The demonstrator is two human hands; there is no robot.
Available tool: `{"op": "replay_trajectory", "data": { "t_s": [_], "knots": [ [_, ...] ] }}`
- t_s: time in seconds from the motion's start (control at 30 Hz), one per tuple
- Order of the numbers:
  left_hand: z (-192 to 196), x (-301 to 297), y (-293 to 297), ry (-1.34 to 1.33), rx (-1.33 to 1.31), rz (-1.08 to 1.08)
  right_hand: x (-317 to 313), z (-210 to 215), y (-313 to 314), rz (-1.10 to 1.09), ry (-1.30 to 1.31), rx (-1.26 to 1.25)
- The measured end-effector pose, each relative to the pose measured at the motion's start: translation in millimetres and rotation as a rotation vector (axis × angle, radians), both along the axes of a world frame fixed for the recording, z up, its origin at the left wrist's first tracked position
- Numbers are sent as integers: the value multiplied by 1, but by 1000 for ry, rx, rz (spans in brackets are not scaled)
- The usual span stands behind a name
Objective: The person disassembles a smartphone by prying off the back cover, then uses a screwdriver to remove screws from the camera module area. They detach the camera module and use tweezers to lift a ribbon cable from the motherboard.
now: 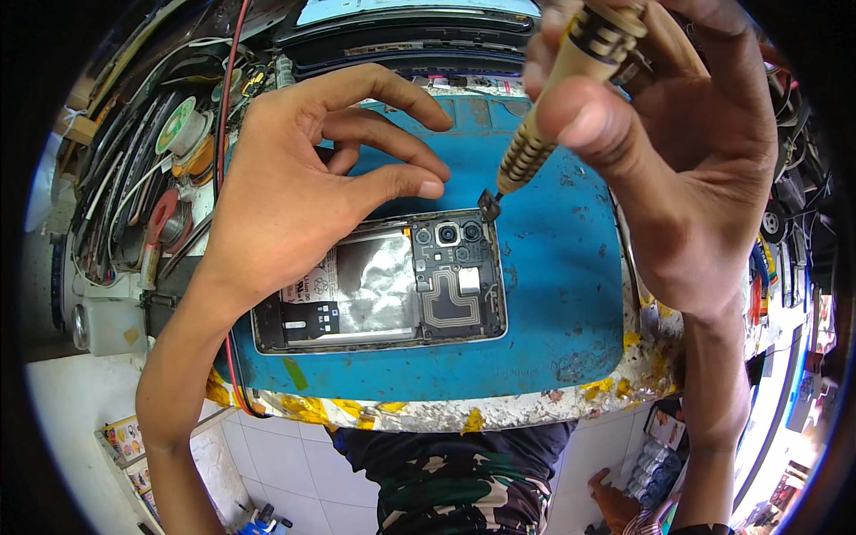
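Observation:
An opened smartphone [462, 314] lies on a blue work mat [562, 294], its back cover off. Its silvery battery [379, 281] and camera modules [448, 234] are exposed. Over the phone's left part hovers my left hand [276, 178], fingers curved and apart, nothing visible between them. High on the right, my right hand [687, 187] grips a beige screwdriver [539, 129] with dark ribs, slanting down to the left. At its tip, by the phone's upper right corner, is a small black piece [489, 205]; whether it touches the phone I cannot tell.
Solder wire spools [178, 127] and a pile of phone frames [116, 192] crowd the left side. A red cable [221, 134] runs down the mat's left edge. Stacked dark panels [401, 40] stand at the back. Another person's hand [613, 501] shows at lower right.

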State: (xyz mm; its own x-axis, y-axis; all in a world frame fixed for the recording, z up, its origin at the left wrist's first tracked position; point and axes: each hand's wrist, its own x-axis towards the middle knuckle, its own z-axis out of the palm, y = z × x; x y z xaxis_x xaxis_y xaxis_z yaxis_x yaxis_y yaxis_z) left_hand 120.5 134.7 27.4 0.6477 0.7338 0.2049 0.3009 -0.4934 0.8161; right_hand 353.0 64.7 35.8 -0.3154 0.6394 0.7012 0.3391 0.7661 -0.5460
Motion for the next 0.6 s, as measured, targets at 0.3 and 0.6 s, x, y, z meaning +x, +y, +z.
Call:
{"op": "replay_trajectory", "data": {
  "t_s": [0.3, 0.6],
  "knots": [
    [2, 0, -1, 33, 26, -11, -2, 0, 0, 1, -11, 2],
    [1, -1, -2, 46, -22, 0, -3, 1, 0, -2, -19, 3]
  ]
}}
